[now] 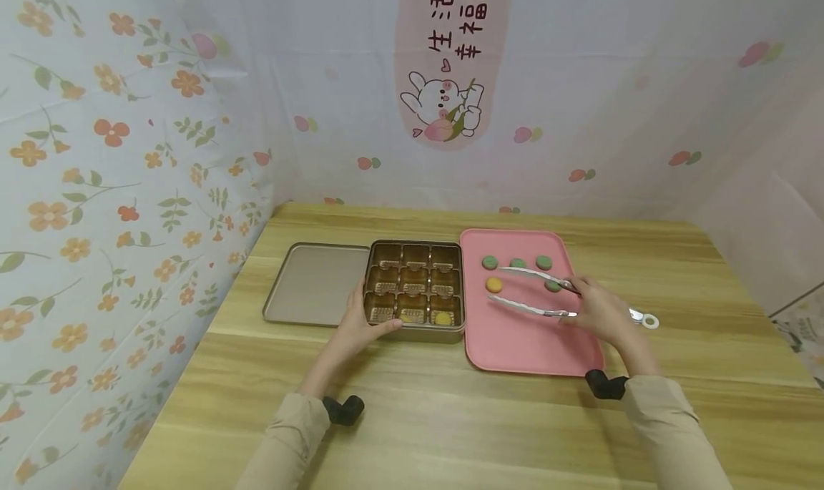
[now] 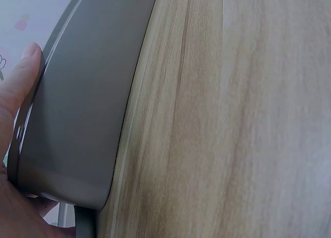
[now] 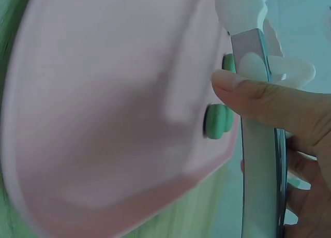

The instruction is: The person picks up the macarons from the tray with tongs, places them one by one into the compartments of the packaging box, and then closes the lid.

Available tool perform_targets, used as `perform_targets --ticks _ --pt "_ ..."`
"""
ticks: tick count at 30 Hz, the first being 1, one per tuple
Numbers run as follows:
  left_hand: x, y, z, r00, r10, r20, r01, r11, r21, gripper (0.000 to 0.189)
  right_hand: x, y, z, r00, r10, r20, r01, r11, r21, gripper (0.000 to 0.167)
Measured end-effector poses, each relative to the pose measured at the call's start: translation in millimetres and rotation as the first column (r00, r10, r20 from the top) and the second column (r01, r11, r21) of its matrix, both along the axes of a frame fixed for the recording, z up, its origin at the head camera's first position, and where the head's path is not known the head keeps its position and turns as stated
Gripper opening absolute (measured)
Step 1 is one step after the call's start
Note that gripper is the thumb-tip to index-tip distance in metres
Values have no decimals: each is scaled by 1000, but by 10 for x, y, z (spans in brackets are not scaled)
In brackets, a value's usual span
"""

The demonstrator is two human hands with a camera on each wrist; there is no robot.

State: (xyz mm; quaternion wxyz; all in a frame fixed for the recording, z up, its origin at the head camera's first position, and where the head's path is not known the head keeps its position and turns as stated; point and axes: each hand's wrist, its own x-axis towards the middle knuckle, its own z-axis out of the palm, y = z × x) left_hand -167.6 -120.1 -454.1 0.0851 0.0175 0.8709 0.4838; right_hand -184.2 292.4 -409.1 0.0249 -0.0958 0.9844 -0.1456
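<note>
My left hand (image 1: 359, 325) grips the front left corner of a bronze compartment tin (image 1: 417, 335), thumb along its front rim. In the tin's front row, a yellow macaron (image 1: 443, 318) lies in the right compartment; something yellowish sits low in the middle one. My right hand (image 1: 604, 310) holds metal tongs (image 1: 531, 306) above a pink tray (image 1: 515, 343). The tongs' arms are spread, tips on either side of a yellow macaron (image 1: 493, 285) and apart from it. Several green macarons (image 1: 543, 262) lie behind and beside it; one is partly covered by the tongs.
A flat bronze lid (image 1: 315, 282) lies against the tin's left side. The pink tray adjoins the tin's right side. A floral cloth (image 1: 129, 189) hangs along the left and back of the wooden table (image 1: 412, 411).
</note>
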Motion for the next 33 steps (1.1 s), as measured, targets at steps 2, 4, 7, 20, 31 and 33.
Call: perform_targets --ticks 2,4,7,20,31,33 --pt "-1 -4 -1 1000 0 -3 0 1000 -1 119 -8 7 -14 1000 -3 2 3 1000 5 75" --pt "-3 -2 3 1000 1 -1 -1 1000 -1 119 -13 9 -21 1000 -7 2 7 1000 7 71" --pt "-6 8 8 1000 1 0 -1 1000 5 119 -20 17 -36 1000 -14 5 14 1000 11 67" --pt "10 12 1 1000 8 -10 -7 1000 13 118 -30 23 -82 1000 -8 9 7 1000 19 70" --pt "5 6 -10 1000 0 -11 0 1000 16 118 0 18 -56 1000 -17 2 17 1000 -19 67" --pt "6 9 -11 1000 0 -11 0 1000 14 118 4 12 -28 1000 -13 -4 13 999 -35 64"
